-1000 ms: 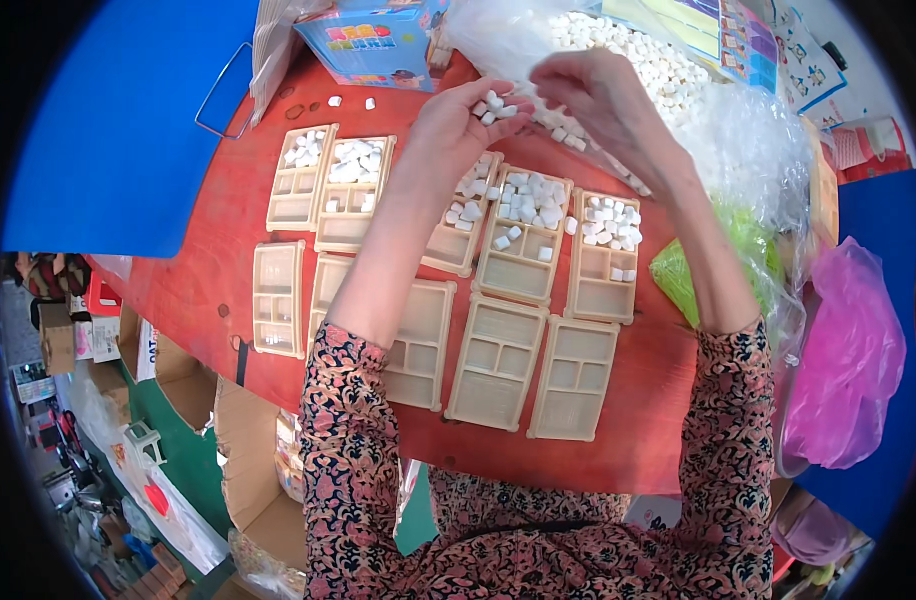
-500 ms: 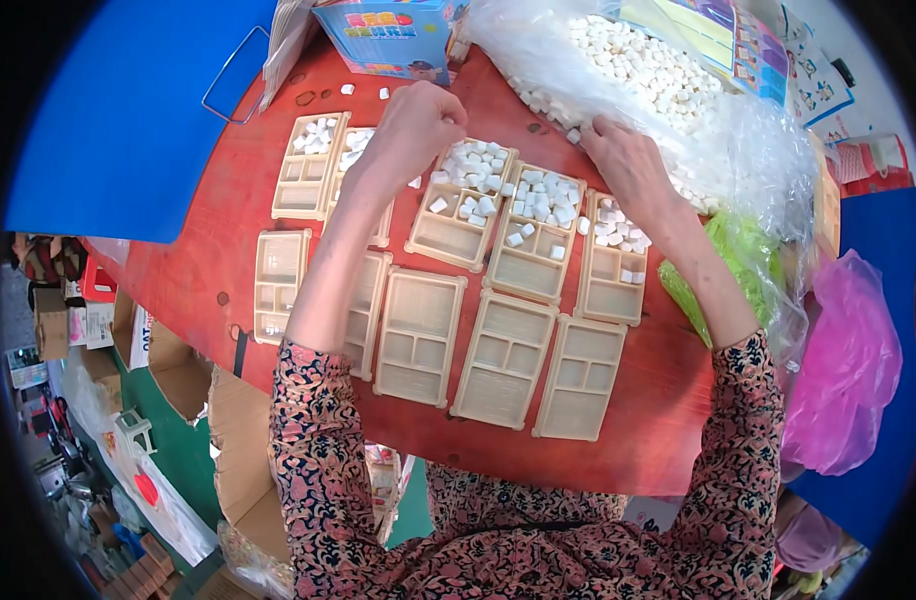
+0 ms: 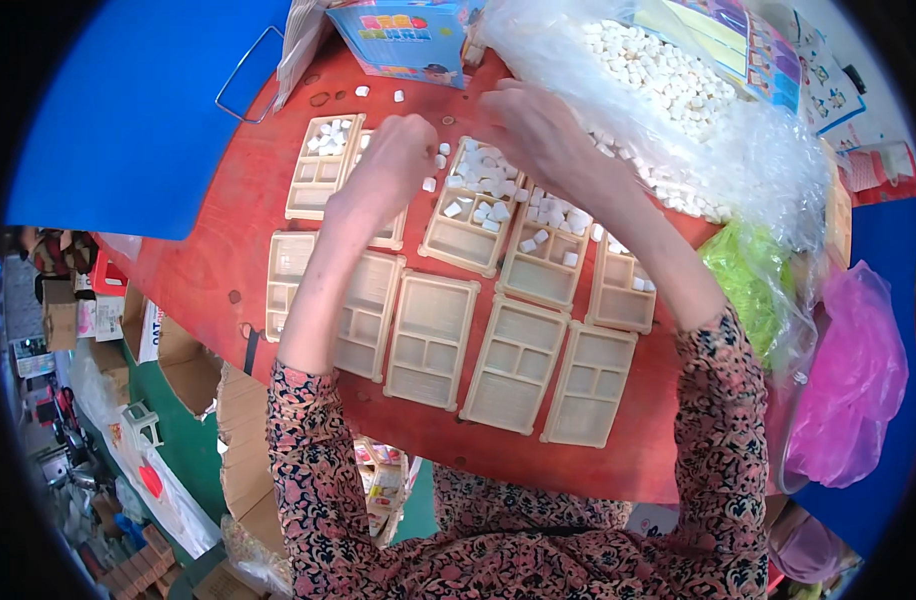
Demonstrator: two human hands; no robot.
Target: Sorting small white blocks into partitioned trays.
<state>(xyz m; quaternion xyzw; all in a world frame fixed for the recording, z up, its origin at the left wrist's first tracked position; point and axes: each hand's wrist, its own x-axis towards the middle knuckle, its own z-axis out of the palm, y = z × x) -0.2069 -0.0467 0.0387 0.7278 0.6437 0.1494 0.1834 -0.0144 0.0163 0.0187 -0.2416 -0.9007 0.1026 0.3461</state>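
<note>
My left hand (image 3: 390, 165) hangs over the back trays with its fingers curled together; what they hold, if anything, is hidden. My right hand (image 3: 533, 130) reaches above the back row, smeared by motion, so its fingers do not show clearly. Beneath and beside the hands, beige divided trays (image 3: 461, 236) hold small white block-like pieces (image 3: 483, 168), mostly in their far compartments. A few loose white pieces (image 3: 430, 184) lie near my left hand. In the near row, beige trays (image 3: 430, 340) show bare compartments; my left forearm partly covers others.
A clear plastic bag (image 3: 548, 50) with a heap of white pieces (image 3: 668, 85) spreads over the back right of the red table (image 3: 638, 440). A blue box (image 3: 403, 42) stands behind the trays. Green plastic (image 3: 743, 275) and a pink bag (image 3: 848, 385) are at right, cardboard boxes (image 3: 248, 440) at lower left.
My right hand has moved left from the edge of the bag to above the back trays. My left hand has come slightly nearer to me. The whole view has shifted a little.
</note>
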